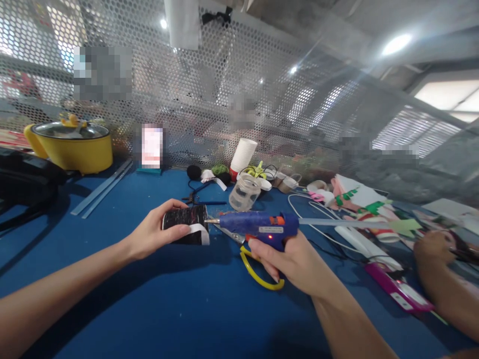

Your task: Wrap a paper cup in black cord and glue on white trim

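Note:
My left hand [159, 228] is closed round a black cylinder [187, 217], its surface streaked like wound thread, with the thumb along its side. A white strip [202, 232] lies over the cylinder near its right end. In my right hand [284, 254] is a blue hot glue gun [243, 224] with a red light lit on its body. Its metal nozzle points left and meets or nearly meets the cylinder's right end. A long clear glue stick [329, 222] sticks out of the gun's back. Yellow-handled scissors [258, 279] lie on the table under the gun, partly hidden by it.
Behind my hands stand a clear plastic jar [245, 192] and stacked white paper cups [243, 155]. A yellow electric pot [77, 149] and two clear glue sticks [102, 189] are at left. A purple power strip [396, 289] with cables lies at right, beside another person's arm [445, 284].

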Motion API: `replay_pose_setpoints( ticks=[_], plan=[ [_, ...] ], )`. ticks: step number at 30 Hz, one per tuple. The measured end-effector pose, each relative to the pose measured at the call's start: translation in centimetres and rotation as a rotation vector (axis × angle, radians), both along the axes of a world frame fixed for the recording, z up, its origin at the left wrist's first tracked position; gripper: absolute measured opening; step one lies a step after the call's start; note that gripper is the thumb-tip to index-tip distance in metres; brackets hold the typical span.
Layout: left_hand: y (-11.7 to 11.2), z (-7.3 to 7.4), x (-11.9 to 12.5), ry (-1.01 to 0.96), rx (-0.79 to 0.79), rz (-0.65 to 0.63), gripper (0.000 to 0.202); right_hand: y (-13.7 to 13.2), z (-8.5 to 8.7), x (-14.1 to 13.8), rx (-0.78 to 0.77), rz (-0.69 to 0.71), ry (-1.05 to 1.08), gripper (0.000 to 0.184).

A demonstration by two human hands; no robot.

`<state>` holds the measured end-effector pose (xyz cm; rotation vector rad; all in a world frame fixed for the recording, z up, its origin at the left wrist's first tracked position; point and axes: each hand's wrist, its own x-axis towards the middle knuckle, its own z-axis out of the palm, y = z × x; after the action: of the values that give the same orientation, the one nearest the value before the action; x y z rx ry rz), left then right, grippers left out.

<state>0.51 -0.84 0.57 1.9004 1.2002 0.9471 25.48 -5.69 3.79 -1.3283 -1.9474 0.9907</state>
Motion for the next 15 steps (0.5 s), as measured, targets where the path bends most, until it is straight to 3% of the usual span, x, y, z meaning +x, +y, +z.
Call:
replay_pose_setpoints(
  ticks=[8, 15],
  plan=[
    [-0.34, -0.02, 0.03, 0.082, 0.120, -0.030, 0.042, 0.52, 0.17, -0.19, 0.013, -0.013, 0.067, 0.033],
    [-0.76, 0.09, 0.29, 0.093, 0.146, -0.082, 0.043, 0.96, -0.04, -0.11, 0.041, -0.015, 0.053, 0.034]
  ],
)
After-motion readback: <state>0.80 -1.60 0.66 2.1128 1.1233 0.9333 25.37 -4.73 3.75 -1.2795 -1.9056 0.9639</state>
